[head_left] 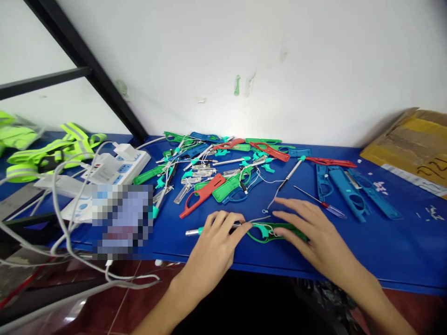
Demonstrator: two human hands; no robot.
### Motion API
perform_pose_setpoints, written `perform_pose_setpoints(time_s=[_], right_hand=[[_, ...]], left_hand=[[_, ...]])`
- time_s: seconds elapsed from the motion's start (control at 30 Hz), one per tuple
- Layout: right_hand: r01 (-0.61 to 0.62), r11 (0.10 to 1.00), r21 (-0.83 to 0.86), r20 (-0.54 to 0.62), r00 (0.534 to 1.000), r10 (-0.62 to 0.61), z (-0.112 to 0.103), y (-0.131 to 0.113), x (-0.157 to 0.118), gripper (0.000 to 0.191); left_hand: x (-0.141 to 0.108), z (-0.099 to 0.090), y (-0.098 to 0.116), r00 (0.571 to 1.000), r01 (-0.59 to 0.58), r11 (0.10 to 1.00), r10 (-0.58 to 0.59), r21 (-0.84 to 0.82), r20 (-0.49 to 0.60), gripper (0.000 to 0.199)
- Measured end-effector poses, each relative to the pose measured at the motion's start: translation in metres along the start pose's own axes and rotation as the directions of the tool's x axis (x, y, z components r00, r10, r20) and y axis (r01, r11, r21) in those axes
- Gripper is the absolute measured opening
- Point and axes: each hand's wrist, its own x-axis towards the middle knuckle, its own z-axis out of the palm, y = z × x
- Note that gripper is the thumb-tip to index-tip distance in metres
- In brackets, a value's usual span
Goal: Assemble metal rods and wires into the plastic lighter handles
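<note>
My left hand is closed over a partly assembled utility lighter near the table's front edge, thumb and index finger pinching by its wire. The lighter's metal tube sticks out to the left of my fingers. Its green casing half extends to the right, with a teal trigger and thin white wires inside. My right hand is open, fingers apart, its lowest fingertip at the wires and casing. Just beyond those fingers lies another metal tube with a wire. Whatever lies under my left palm is hidden.
Loose lighter parts, including a red casing, are heaped at the back. A screwdriver and blue casings lie right. A cardboard box stands far right. Left are a power strip, cables and yellow reflective straps.
</note>
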Motion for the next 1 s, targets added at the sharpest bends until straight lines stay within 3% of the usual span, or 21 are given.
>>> perform_pose_setpoints(time_s=[0.1, 0.17, 0.37, 0.43, 0.57, 0.73, 0.87, 0.93, 1.0], right_hand=[[0.016, 0.996, -0.093, 0.034, 0.999, -0.013, -0.013, 0.021, 0.038, 0.032], [0.068, 0.982, -0.177, 0.116, 0.992, -0.048, -0.015, 0.041, 0.075, 0.035], [0.161, 0.973, -0.167, 0.369, 0.925, -0.090, 0.009, 0.098, 0.183, 0.026], [0.177, 0.974, -0.142, 0.444, 0.891, -0.097, 0.018, 0.108, 0.204, 0.013], [0.127, 0.985, -0.117, 0.476, 0.878, -0.057, 0.025, 0.112, 0.222, 0.030], [0.025, 0.999, -0.024, 0.315, 0.949, -0.016, 0.007, 0.087, 0.200, 0.014], [-0.077, 0.986, 0.145, 0.052, 0.996, 0.070, -0.015, 0.044, 0.129, 0.026], [-0.174, 0.877, 0.448, -0.119, 0.961, 0.251, -0.019, 0.022, 0.084, 0.021], [-0.264, 0.784, 0.562, -0.124, 0.910, 0.395, -0.016, 0.005, 0.042, 0.021]], left_hand=[[0.000, 0.001, -0.001, 1.000, -0.010, 1.000, 0.010, 0.020, 0.001, 0.051], [-0.001, 0.002, -0.001, 1.000, -0.018, 1.000, 0.018, 0.023, -0.011, 0.052], [-0.002, 0.008, -0.001, 0.999, 0.027, 1.000, -0.026, 0.008, -0.047, 0.055], [-0.002, 0.009, -0.001, 0.997, 0.057, 0.998, -0.057, -0.010, -0.054, 0.054], [-0.001, 0.007, 0.000, 0.994, 0.081, 0.996, -0.084, -0.047, -0.072, 0.046], [-0.003, 0.004, 0.000, 0.989, 0.091, 0.995, -0.096, -0.050, -0.110, 0.050], [-0.002, 0.001, 0.001, 0.988, 0.075, 0.997, -0.074, 0.002, -0.135, 0.049], [0.004, 0.000, 0.003, 0.985, 0.080, 0.996, -0.083, -0.025, -0.150, 0.051], [0.014, 0.002, 0.007, 0.985, 0.097, 0.991, -0.108, -0.090, -0.135, 0.048]])
